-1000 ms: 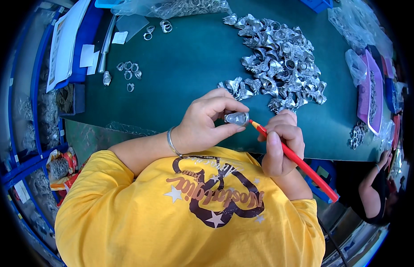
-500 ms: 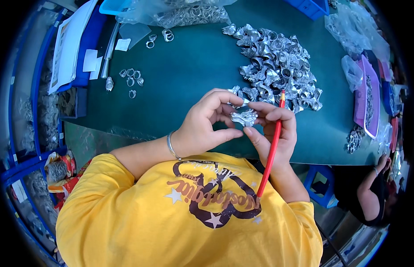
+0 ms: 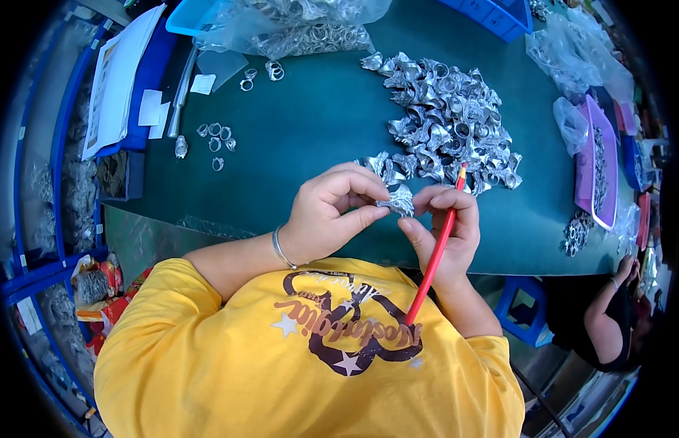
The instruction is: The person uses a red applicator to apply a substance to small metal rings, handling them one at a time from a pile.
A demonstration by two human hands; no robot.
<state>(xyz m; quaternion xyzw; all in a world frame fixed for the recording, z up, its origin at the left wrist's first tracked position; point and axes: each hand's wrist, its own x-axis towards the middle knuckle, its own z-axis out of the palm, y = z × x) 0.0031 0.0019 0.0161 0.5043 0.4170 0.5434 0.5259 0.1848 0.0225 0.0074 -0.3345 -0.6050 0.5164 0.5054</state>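
The left hand (image 3: 332,212) and the right hand (image 3: 445,226) are close together, just above the near edge of the dark green table (image 3: 310,139). Between them is one small shiny silver metal piece (image 3: 399,201). The left hand pinches it with thumb and fingers. The right hand touches it with its fingertips too, and the same hand also holds a long thin red stick (image 3: 434,255) that looks like a pencil. The stick points up past the fingers and down toward the yellow shirt (image 3: 303,365).

Only this one piece is being worked on. Right behind the hands is a big heap of crumpled silver metal pieces (image 3: 449,117). That heap is large, so it seems a lot is left to go through.

Far off to the left, well apart from the heap, lie a few small silver rings (image 3: 215,135) spread out on the table. Two or three more rings (image 3: 263,71) lie near a clear plastic bag full of silver rings (image 3: 303,29) at the far edge. These might be pieces already finished, but that cannot be told for sure. If so, only a little is done.

On the right side there is a pink tray (image 3: 595,153) and more clear bags (image 3: 573,51). Another person's arm (image 3: 609,306) shows at the lower right, away from the hands.
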